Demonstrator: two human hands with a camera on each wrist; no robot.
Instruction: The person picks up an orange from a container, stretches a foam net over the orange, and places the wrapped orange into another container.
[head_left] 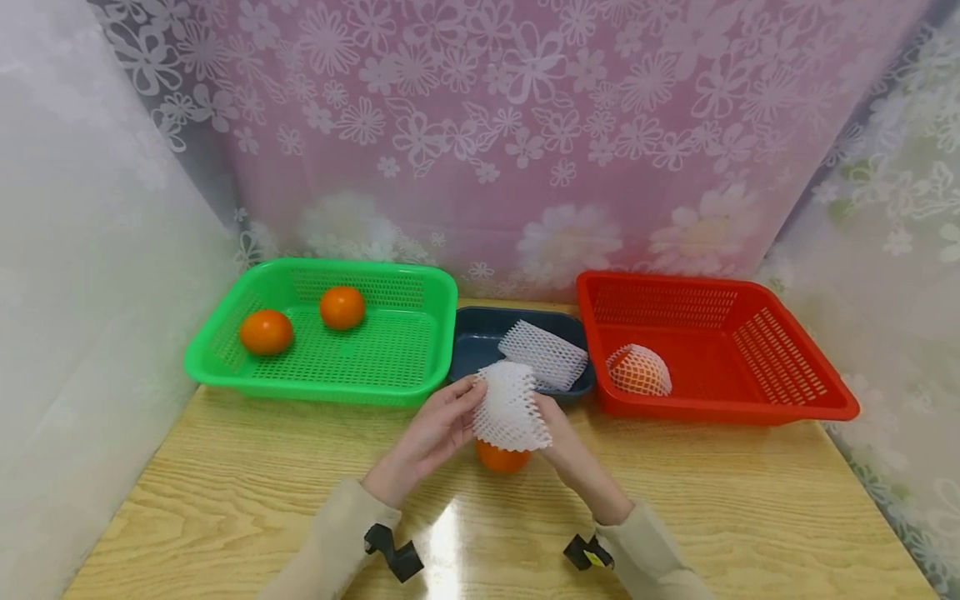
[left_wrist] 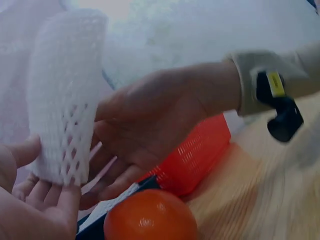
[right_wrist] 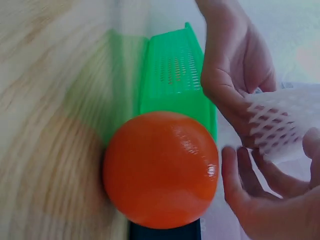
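Observation:
A white foam net sleeve (head_left: 512, 408) is held up between both hands. My left hand (head_left: 447, 421) pinches one end of it, thumb on the near side and fingers behind, as the left wrist view shows. On the other side my right hand (head_left: 558, 437) has its thumb and fingertips at the sleeve, partly hidden behind it. The sleeve looks flattened, with nothing visible inside. A glossy round orange fruit (right_wrist: 161, 170) rests on the table just below the hands, its top hidden by the sleeve in the head view.
At the left, a green basket (head_left: 322, 392) contains two orange fruits (head_left: 342, 307). A dark blue tray (head_left: 474, 346) in the middle holds more net sleeves (head_left: 543, 354). The red basket (head_left: 735, 408) on the right has one netted fruit (head_left: 640, 371). Patterned cloth (head_left: 480, 150) hangs behind.

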